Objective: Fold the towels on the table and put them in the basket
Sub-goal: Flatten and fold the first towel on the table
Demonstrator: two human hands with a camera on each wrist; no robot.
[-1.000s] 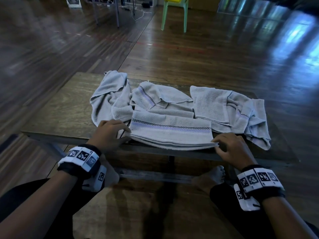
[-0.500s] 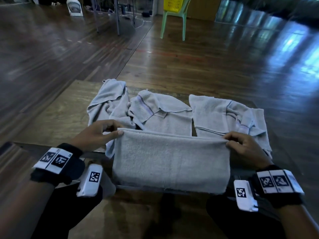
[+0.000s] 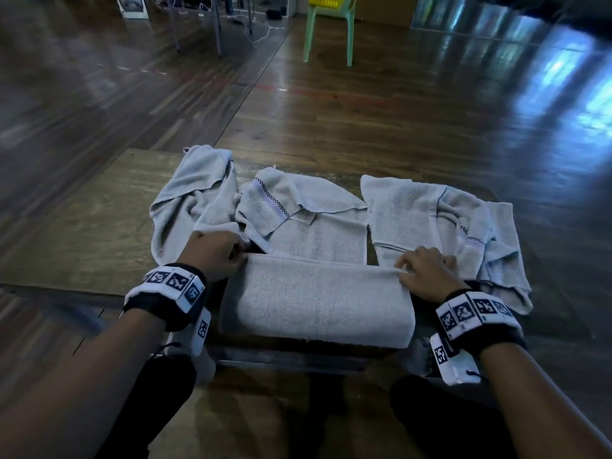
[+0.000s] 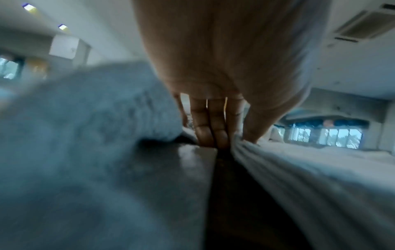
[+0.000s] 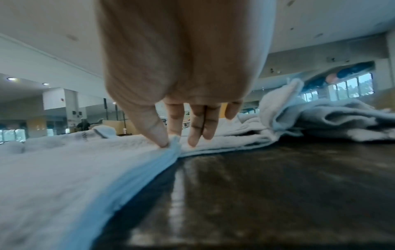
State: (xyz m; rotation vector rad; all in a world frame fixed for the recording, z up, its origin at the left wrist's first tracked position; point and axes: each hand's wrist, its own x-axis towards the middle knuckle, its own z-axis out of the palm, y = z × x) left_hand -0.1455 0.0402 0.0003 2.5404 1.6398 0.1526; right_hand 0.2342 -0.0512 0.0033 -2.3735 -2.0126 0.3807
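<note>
A green plastic chair (image 3: 329,31) is standing far off on the glossy wooden floor (image 3: 414,104); metal legs (image 3: 217,28) and loose cables (image 3: 261,28) are occupying the far left, windows (image 5: 350,88) glowing beyond.

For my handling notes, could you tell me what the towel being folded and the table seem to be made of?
Folded towel: probably cotton terry, matte; fuzzy looped pile, soft rounded fold. Table: looks like wood or plywood, worn and dull; grain and scuffs show.
</note>
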